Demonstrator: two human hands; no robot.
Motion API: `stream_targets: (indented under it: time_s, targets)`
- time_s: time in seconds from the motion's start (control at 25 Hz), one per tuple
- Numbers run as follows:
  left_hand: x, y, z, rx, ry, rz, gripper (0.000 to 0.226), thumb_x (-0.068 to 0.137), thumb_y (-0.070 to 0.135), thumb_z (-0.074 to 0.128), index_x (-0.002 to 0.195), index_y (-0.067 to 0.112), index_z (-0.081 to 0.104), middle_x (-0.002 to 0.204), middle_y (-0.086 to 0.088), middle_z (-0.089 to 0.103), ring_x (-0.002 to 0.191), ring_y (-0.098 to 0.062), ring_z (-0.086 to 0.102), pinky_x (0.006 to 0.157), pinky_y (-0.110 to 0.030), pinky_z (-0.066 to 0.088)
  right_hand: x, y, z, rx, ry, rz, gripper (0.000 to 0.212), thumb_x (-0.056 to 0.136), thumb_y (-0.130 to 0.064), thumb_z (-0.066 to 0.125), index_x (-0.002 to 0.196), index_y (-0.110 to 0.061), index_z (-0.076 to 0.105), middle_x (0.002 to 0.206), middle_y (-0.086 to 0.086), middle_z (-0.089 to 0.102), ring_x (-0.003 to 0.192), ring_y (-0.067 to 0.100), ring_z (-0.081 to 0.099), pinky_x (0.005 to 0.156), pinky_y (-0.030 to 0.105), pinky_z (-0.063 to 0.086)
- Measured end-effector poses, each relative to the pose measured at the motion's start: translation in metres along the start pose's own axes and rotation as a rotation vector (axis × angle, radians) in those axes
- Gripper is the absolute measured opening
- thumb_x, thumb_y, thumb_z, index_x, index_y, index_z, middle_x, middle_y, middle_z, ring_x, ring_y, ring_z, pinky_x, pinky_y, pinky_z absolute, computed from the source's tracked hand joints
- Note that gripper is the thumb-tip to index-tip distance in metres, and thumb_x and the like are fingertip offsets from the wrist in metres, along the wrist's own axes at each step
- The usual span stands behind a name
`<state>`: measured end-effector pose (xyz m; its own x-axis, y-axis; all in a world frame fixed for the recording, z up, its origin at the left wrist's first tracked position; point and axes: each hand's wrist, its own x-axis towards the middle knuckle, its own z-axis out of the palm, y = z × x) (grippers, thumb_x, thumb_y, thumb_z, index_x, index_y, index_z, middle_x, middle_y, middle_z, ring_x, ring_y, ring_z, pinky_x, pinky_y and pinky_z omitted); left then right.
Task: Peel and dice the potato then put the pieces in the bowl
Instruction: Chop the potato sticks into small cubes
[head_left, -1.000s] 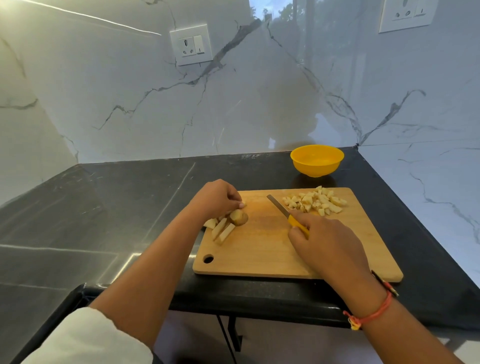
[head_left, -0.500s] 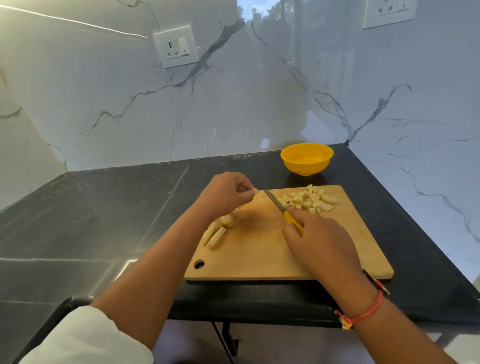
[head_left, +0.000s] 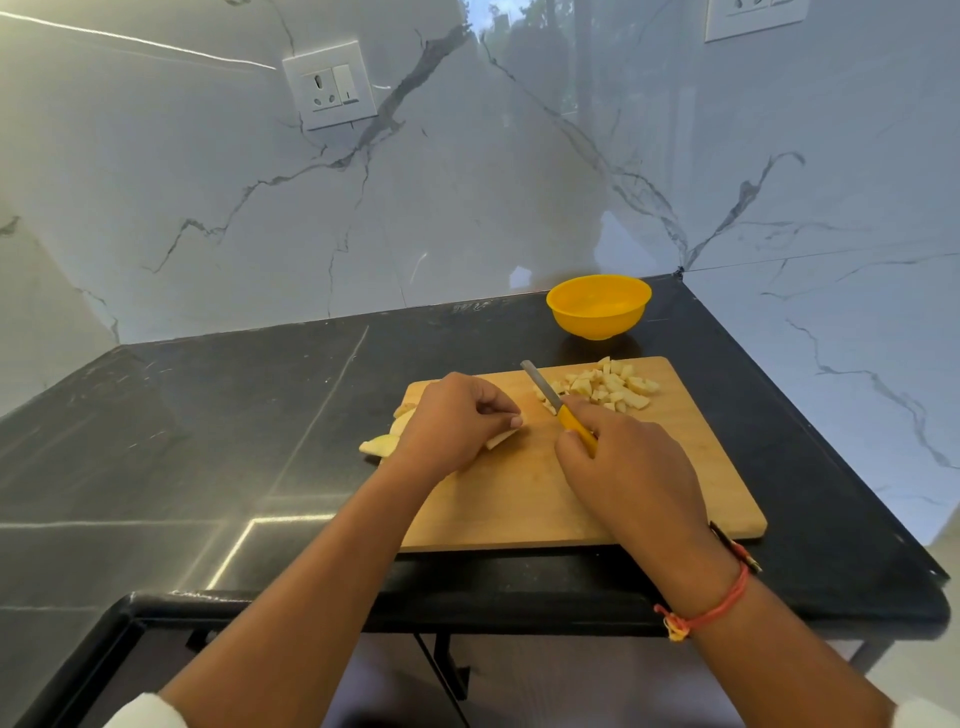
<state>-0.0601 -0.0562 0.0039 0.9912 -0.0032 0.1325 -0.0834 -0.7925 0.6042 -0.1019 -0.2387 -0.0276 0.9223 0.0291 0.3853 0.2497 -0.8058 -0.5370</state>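
Where black stone counter (head_left: 208, 441) runs into a corner of grey-veined marble wall (head_left: 467, 208), 2 sockets show: socket L (head_left: 329, 84), socket R (head_left: 753, 15) at top edge. 1 wooden cutting board (head_left: 519, 493) near front edge. Potato strips (head_left: 382, 445) at board's L edge, partly under hand, count unclear. Left hand (head_left: 452, 423) curled, fingertips pinching one strip (head_left: 501, 438) on the board. 1 knife (head_left: 558, 405), blade pointing away — right hand (head_left: 628, 467) wrapped round its yellow handle. Diced pile (head_left: 608, 387) at far R of board, pcs too many to count. 1 yellow bowl (head_left: 598, 306) behind board, not touching it.
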Motion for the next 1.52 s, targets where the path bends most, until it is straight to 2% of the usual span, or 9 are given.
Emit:
stream_targets:
  time_s: [0.2,0.36,0.68,0.8,0.88,1.0,1.16,1.36,1.52]
  targets:
    - [-0.008,-0.002,0.001,0.058,0.091,0.005,0.022,0.095,0.024,0.065,0.114,0.029,0.074,0.112,0.011,0.071,0.094,-0.004,0.06,0.085,-0.018,0.041,-0.001,-0.002,0.0,-0.049,-0.039,-0.019,0.048,0.094,-0.049,0.04,0.141,-0.043,0.045,0.08,-0.016,0.059,0.067,0.005,0.052,0.056,0.026,0.052]
    - [-0.015,0.0,-0.002,0.173,0.093,-0.028,0.035,0.092,0.024,0.068,0.127,0.025,0.066,0.121,0.003,0.069,0.108,-0.015,0.063,0.09,-0.022,0.046,-0.002,-0.004,0.0,-0.079,-0.065,-0.036,0.047,0.094,-0.05,0.041,0.141,-0.044,0.044,0.076,-0.016,0.058,0.063,0.004,0.051,0.05,0.021,0.046]
    - [-0.009,0.019,0.004,0.394,-0.027,-0.045,0.027,0.101,0.032,0.055,0.116,0.018,0.072,0.109,-0.004,0.072,0.1,-0.022,0.065,0.094,-0.036,0.053,-0.005,-0.006,0.0,-0.129,-0.045,-0.041,0.047,0.092,-0.05,0.04,0.139,-0.048,0.045,0.071,-0.014,0.056,0.06,0.004,0.048,0.047,0.022,0.042]
    - [-0.012,0.015,0.012,0.48,0.089,0.058,0.034,0.102,0.036,0.05,0.095,0.015,0.075,0.094,-0.005,0.07,0.092,-0.021,0.062,0.087,-0.036,0.049,-0.005,-0.005,0.0,-0.138,-0.041,-0.042,0.048,0.092,-0.05,0.04,0.14,-0.047,0.045,0.072,-0.014,0.058,0.061,0.004,0.049,0.049,0.023,0.044]
    - [-0.014,0.009,0.017,0.535,0.136,0.119,0.034,0.101,0.04,0.048,0.096,0.018,0.074,0.098,-0.002,0.065,0.096,-0.018,0.056,0.088,-0.035,0.047,-0.004,-0.005,0.001,-0.146,-0.04,-0.046,0.048,0.092,-0.05,0.04,0.14,-0.046,0.045,0.073,-0.015,0.059,0.061,0.004,0.05,0.049,0.023,0.045]
    - [-0.012,0.004,0.021,0.515,0.171,0.125,0.028,0.099,0.042,0.053,0.108,0.023,0.071,0.106,0.001,0.065,0.101,-0.019,0.054,0.087,-0.036,0.048,-0.004,-0.005,0.002,-0.155,-0.041,-0.052,0.048,0.093,-0.051,0.04,0.14,-0.046,0.044,0.072,-0.016,0.057,0.059,0.004,0.049,0.047,0.021,0.041]
    - [-0.008,0.0,0.023,0.432,0.222,0.082,0.022,0.098,0.037,0.056,0.104,0.025,0.073,0.099,0.003,0.07,0.095,-0.018,0.058,0.085,-0.036,0.046,-0.004,-0.004,0.004,-0.165,-0.042,-0.061,0.048,0.093,-0.052,0.039,0.141,-0.048,0.042,0.068,-0.017,0.054,0.057,0.004,0.049,0.045,0.021,0.039]
    - [-0.006,-0.003,0.027,0.372,0.271,-0.014,0.019,0.096,0.043,0.06,0.105,0.031,0.072,0.097,0.01,0.071,0.097,-0.015,0.059,0.084,-0.033,0.029,-0.003,-0.005,0.005,-0.175,-0.047,-0.074,0.05,0.091,-0.053,0.037,0.14,-0.049,0.042,0.068,-0.018,0.055,0.058,0.005,0.049,0.047,0.022,0.043]
    - [-0.006,-0.004,0.027,0.319,0.287,-0.03,0.02,0.095,0.044,0.061,0.104,0.032,0.074,0.096,0.011,0.071,0.097,-0.014,0.059,0.082,-0.033,0.026,-0.003,-0.005,0.004,-0.182,-0.06,-0.084,0.05,0.09,-0.054,0.036,0.139,-0.049,0.044,0.068,-0.017,0.055,0.059,0.005,0.05,0.049,0.024,0.048]
